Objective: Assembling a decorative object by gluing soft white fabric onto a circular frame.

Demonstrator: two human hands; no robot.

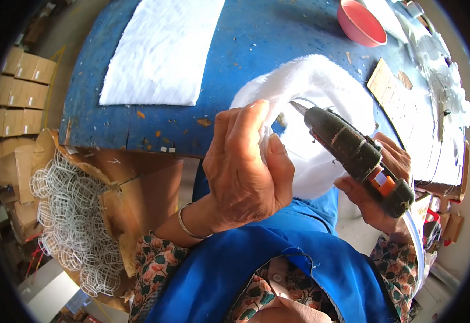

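Note:
My left hand [243, 167] grips the edge of a white fluffy fabric piece [321, 102], which curves up over the blue table edge. My right hand [380, 183] holds a dark, grimy glue gun [353, 153] with an orange trigger. Its metal nozzle points up-left at the inner side of the fabric, close to my left fingertips. A silver bangle sits on my left wrist.
A blue worktable [235, 59] carries a flat sheet of white fluffy fabric [159, 48], a red bowl [359, 22], and cardboard pieces [388, 81]. At the left, a cardboard box holds several white wire frames [73, 215]. Stacked cartons [19, 91] stand farther left.

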